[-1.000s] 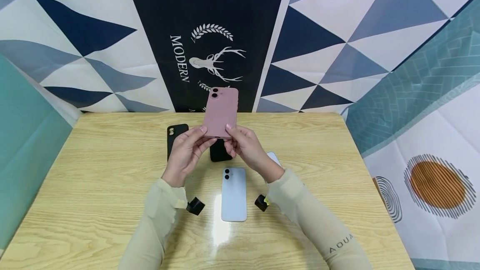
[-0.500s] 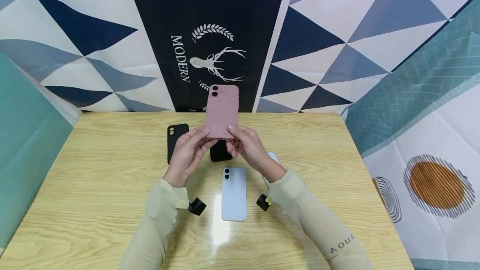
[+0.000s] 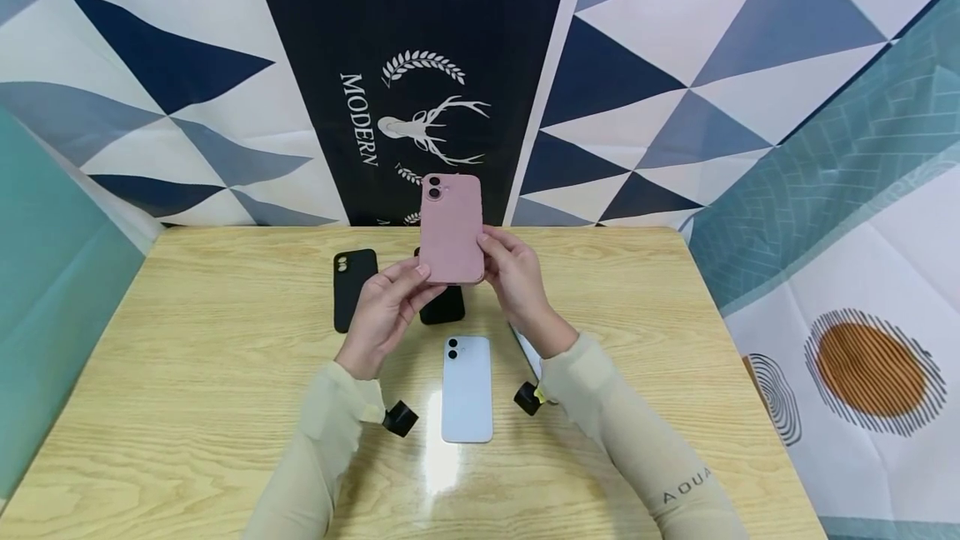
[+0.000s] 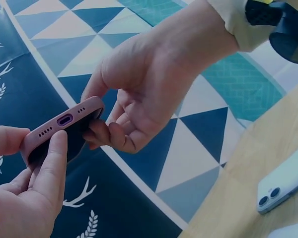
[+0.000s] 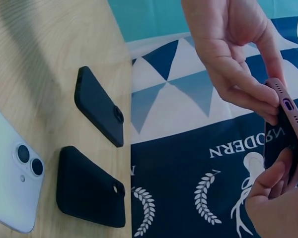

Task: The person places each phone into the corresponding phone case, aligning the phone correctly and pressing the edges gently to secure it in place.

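A phone in a pink case (image 3: 452,232) is held up over the far edge of the table, back and camera lenses toward the head view. My left hand (image 3: 386,311) pinches its lower left corner, thumb on the back, fingers beneath. My right hand (image 3: 517,277) grips the right edge. In the left wrist view, the charging port and speaker holes show through the bottom of the pink case (image 4: 52,128), with the dark glossy screen side underneath. The right wrist view shows fingers of both hands against that dark side (image 5: 278,134).
One black phone case (image 3: 354,286) lies at the back left of the wooden table (image 3: 187,407); a second black case (image 3: 444,307) is partly hidden below the hands. A light-coloured phone (image 3: 467,390) lies in the middle. Another light phone (image 3: 527,352) shows partly under the right wrist. Patterned cloth (image 3: 637,107) hangs behind.
The pink-cased phone has shifted slightly right. My right hand has slid from its lower right corner up onto the right edge. My left hand keeps its pinch, moving a little right with it.
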`<state>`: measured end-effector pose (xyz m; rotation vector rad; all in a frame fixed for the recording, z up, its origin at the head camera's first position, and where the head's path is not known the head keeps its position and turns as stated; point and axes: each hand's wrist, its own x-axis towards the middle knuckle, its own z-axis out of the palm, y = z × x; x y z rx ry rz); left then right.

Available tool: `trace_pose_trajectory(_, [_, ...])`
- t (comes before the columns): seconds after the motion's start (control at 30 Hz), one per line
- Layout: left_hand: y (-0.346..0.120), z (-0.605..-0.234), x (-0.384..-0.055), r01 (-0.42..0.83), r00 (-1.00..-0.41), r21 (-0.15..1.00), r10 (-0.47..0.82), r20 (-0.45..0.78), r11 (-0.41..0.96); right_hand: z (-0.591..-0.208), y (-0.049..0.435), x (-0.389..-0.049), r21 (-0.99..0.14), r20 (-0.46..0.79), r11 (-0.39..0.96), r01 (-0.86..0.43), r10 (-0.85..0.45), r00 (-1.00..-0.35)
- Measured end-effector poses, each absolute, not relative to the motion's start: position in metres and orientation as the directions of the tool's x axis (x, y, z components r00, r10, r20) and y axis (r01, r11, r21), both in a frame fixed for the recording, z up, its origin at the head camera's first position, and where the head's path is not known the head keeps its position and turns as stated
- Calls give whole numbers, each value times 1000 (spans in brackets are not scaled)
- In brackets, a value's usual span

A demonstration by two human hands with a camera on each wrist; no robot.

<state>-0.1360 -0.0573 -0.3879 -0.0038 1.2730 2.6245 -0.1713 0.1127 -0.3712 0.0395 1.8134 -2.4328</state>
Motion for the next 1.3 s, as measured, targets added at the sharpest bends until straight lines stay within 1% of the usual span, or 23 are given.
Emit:
trace_pose_trajectory(0.1, [-56,-389,-136,-197,-975,774,201,-92,-601,-370,114,-173,-954,-118,-274,125,-42,-992])
trace_pose_trajectory(0.2, [-54,-391,-136,-193,-976,773,202,-86,-604,-368,116,-174,-954,-141,-263,146,-41,-989])
trace_pose_trajectory(0.53, [-49,-399,-133,-228,-970,754,215,-117,-616,-367,124,-177,-955,-213,-194,225,-83,-974])
trace_pose_trajectory(0.77, [-46,-404,-136,-219,-971,782,208,-117,-584,-372,128,-178,-947,-236,-199,254,-107,-966])
trace_pose_trajectory(0.87, [-45,-405,-137,-234,-967,801,219,-132,-551,-376,131,-179,-944,-245,-198,264,-116,-963])
trace_pose_trajectory(1.1, [-44,-409,-137,-274,-949,860,264,-170,-430,-382,142,-181,-947,-247,-173,270,-145,-958])
trace_pose_trajectory(1.2, [-48,-412,-137,-273,-950,885,248,-188,-378,-384,148,-183,-946,-258,-163,279,-135,-957])
trace_pose_trajectory(1.3, [-55,-414,-136,-256,-959,921,200,-202,-293,-387,157,-187,-946,-271,-152,288,-125,-955])
